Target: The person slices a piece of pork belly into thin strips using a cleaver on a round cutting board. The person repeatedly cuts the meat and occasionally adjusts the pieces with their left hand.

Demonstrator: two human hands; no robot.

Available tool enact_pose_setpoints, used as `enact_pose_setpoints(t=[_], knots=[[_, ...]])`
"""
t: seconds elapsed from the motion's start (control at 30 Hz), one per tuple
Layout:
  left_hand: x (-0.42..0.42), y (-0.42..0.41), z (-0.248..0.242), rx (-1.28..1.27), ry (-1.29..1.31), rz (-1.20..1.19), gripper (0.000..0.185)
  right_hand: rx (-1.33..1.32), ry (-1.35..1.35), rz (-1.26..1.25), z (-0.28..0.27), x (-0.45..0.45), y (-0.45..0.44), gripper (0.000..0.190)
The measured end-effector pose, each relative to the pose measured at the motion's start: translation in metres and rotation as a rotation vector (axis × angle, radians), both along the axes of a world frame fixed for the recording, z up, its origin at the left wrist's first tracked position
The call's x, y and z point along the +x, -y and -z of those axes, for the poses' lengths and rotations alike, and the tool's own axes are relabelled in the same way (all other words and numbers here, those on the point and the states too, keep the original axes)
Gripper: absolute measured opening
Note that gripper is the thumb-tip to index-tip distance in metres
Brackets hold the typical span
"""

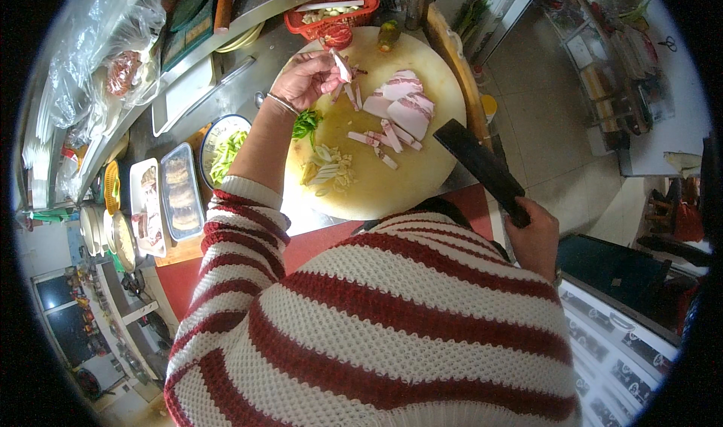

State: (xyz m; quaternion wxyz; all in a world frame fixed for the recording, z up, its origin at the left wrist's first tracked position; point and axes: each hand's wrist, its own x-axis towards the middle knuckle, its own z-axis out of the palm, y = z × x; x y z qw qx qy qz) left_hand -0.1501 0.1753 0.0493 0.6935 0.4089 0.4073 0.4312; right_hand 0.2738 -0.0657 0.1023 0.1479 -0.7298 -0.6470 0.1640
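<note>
My left hand (pixel 309 77) pinches a pale, pinkish-white slice (pixel 340 65), probably fatty pork, above the far side of a round cutting board (pixel 406 187). My right hand (pixel 534 235) grips a dark cleaver (pixel 474 158), held out past the board's right edge. Larger slices of fatty pork (pixel 411 113) lie overlapping at the board's right. Cut pork strips (pixel 390 136) are scattered in front of them, and more strips (pixel 353 95) lie beneath my left hand. Sliced white and yellowish pieces (pixel 327 170), perhaps garlic and ginger, sit nearer me beside chopped greens (pixel 306 125).
A green vegetable end (pixel 388 36) stands at the board's far edge. Behind it is a red basket (pixel 294 23) with garlic cloves. To the left are a bowl of green strips (pixel 229 150), a lidded plastic tray (pixel 182 192) and a meat tray (pixel 148 207). A metal shelf (pixel 248 17) overhangs the counter.
</note>
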Motion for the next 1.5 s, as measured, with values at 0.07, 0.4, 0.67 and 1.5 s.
enact_pose_setpoints(t=[0.07,0.4,0.67,1.5], knots=[[0.001,0.002,-0.002,-0.014,-0.008,0.008,0.016,-0.021,0.0,0.001,0.0,0.0,0.0,0.036],[0.004,-0.01,0.009,-0.037,-0.011,-0.101,0.01,-0.053,-0.004,0.011,-0.005,-0.005,0.001,0.037],[0.01,-0.014,0.012,-0.122,-0.194,-0.175,0.026,-0.05,-0.022,0.017,-0.004,-0.004,0.003,0.037],[0.018,-0.018,0.023,0.181,-0.365,-0.319,0.011,-0.044,-0.013,0.008,0.002,-0.003,0.003,0.035]])
